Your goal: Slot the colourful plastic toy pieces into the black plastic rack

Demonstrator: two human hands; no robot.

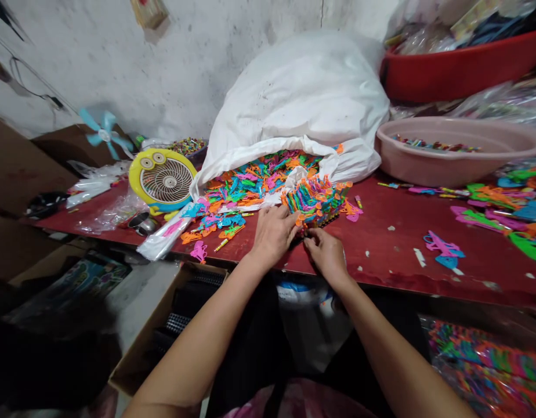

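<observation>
Dense, many-coloured block of plastic pieces (318, 203) near front edge of red tabletop (381, 232), bulging white sack (307, 93) close behind. Left hand (273, 235) against block's left side, right hand (328, 255) at dark base; cannot tell whether either grips, fingertips partly hidden. Red surface runs rightward to pink-and-blue plastic pieces (443, 248). Pale-pink plastic basin (424, 157) cut off at right.

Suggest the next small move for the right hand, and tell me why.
Probably a light press with the right hand at the near edge of the packed toys: its fingertips are right there, and the left hand is at the toys' left end, seemingly well placed to brace them.
</observation>
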